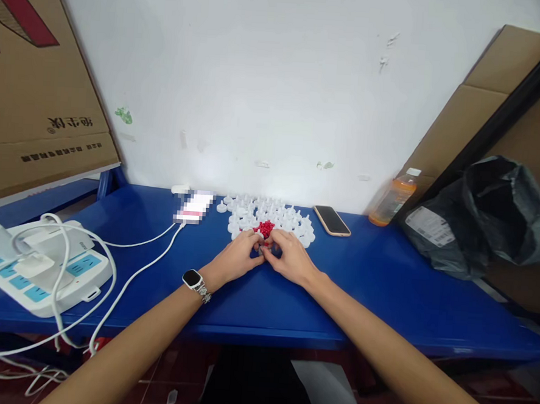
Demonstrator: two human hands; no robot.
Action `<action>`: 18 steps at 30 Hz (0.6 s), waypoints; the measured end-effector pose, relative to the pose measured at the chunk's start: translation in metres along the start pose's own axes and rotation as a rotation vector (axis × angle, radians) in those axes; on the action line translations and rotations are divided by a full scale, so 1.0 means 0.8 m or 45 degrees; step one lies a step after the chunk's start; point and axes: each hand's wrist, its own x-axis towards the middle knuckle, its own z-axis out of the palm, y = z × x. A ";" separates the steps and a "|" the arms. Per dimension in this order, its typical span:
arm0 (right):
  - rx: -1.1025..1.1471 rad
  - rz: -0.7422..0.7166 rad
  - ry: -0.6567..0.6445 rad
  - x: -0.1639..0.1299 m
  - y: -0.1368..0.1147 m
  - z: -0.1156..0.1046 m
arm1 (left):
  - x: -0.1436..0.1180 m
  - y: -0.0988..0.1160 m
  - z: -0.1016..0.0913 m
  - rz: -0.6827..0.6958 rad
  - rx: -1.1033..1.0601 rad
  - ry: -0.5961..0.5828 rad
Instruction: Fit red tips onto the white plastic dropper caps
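Hands meet in the middle of the blue table (375,281). The left hand (236,258) and the right hand (290,258) sit side by side, with their fingertips touching each other. The fingers of both hands are bent and bunched together around something very small at the spot where they meet. It is too tiny and too hidden to say what it is, or which hand has hold of it.

Just past the fingertips lies a small heap of red bits (265,228). The heap is so close that the fingers almost touch it. Around the red heap, and spread out behind it toward the wall, lie lots of little white plastic pieces (255,210). Some of them sit right beside the knuckles on both sides.

The left wrist wears a watch (193,279) with a dark face.

To the right of the white pieces lies a dark phone (331,220), flat on the table. Further right stands a bottle (392,200) of orange drink, near the wall. Beside it sits a crumpled dark grey bag (483,218). To the left of the white pieces lies a white phone (195,206) with a white cord plugged in. The cord runs to a white power strip (41,267) at the left end of the table. Brown cardboard (34,84) leans at the left.
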 end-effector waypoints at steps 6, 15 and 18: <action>0.577 0.257 0.285 0.004 -0.007 0.001 | -0.004 0.014 -0.013 0.026 -0.070 0.007; 0.836 0.408 0.575 0.020 -0.016 0.015 | 0.002 0.029 -0.002 0.036 -0.179 0.097; 0.704 0.385 0.561 0.023 -0.023 0.014 | 0.003 0.031 -0.001 0.027 -0.244 0.125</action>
